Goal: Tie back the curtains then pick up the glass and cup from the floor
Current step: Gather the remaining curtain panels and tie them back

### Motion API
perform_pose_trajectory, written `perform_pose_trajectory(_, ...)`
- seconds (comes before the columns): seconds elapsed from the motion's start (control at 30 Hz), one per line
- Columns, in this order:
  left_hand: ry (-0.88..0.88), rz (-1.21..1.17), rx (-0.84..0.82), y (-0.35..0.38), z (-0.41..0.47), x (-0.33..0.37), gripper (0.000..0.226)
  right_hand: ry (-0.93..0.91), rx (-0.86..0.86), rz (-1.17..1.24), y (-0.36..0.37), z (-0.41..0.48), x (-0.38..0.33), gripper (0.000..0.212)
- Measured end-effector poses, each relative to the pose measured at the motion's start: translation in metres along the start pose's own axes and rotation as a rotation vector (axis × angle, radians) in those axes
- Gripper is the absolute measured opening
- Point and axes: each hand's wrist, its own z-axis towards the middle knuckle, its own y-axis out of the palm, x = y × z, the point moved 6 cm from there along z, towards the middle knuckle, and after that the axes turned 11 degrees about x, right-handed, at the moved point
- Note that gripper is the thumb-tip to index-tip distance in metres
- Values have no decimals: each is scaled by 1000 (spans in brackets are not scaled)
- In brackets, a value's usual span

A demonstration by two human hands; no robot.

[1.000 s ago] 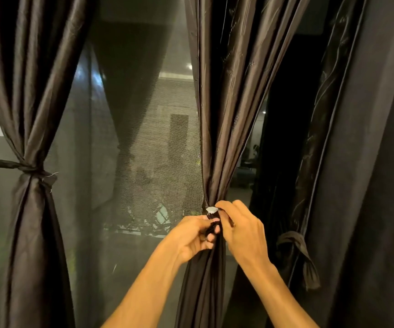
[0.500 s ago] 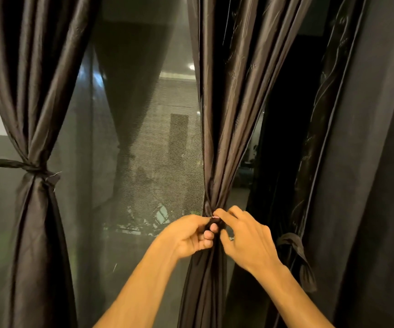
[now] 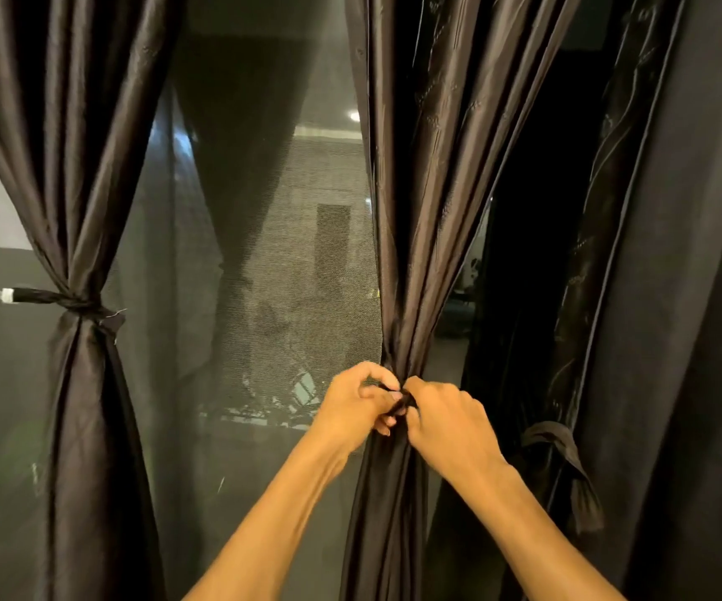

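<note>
A dark brown middle curtain (image 3: 420, 210) hangs gathered into a bunch at waist height. My left hand (image 3: 357, 403) and my right hand (image 3: 446, 420) meet at that bunch, each pinching an end of a dark tie band (image 3: 398, 401) wrapped around it. The band is mostly hidden by my fingers. The left curtain (image 3: 77, 188) is bound with its own dark tie (image 3: 64, 299), whose white-tipped end sticks out to the left. No glass, cup or floor is in view.
A mesh-screened window (image 3: 272, 253) fills the gap between the curtains, reflecting the room. At the right hangs a third dark curtain (image 3: 676, 297) with a loose tie band (image 3: 563, 457) dangling from it.
The white tip of the band, visible a second ago above my fingers, is now hidden. Both hands have closed in tighter on the band, the left hand rising slightly.
</note>
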Motion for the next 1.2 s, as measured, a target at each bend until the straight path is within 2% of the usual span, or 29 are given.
perform_pose_trajectory(0.07, 126, 114, 5, -2, -3, 3, 20, 53, 63, 100, -1, -6, 0, 19)
perform_pose_trajectory(0.2, 189, 208, 42, -1, -2, -2, 25, 219, 167, 291, -3, -21, 6, 26)
perform_pose_trajectory(0.4, 305, 346, 64, 3, 4, -4, 12, 233, 197, 252, -6, -12, 13, 20)
perform_pose_trajectory(0.5, 278, 273, 96, -1, 11, -4, 16, 228, 159, 254, -4, -7, 14, 27)
perform_pose_trajectory(0.6, 249, 232, 85, -4, 17, -7, 12, 328, 144, 316, -5, -4, 23, 23)
perform_pose_trajectory(0.7, 276, 285, 41, -4, 21, -8, 12, 364, 148, 321, -8, 0, 30, 13)
perform_pose_trajectory(0.87, 379, 387, 3, -5, 29, 5, 16, 323, 68, 239, -7, 9, 32, 21)
perform_pose_trajectory(1.2, 262, 219, 12, -32, 45, 5, 8, 376, 59, 221, -12, 10, 60, 22)
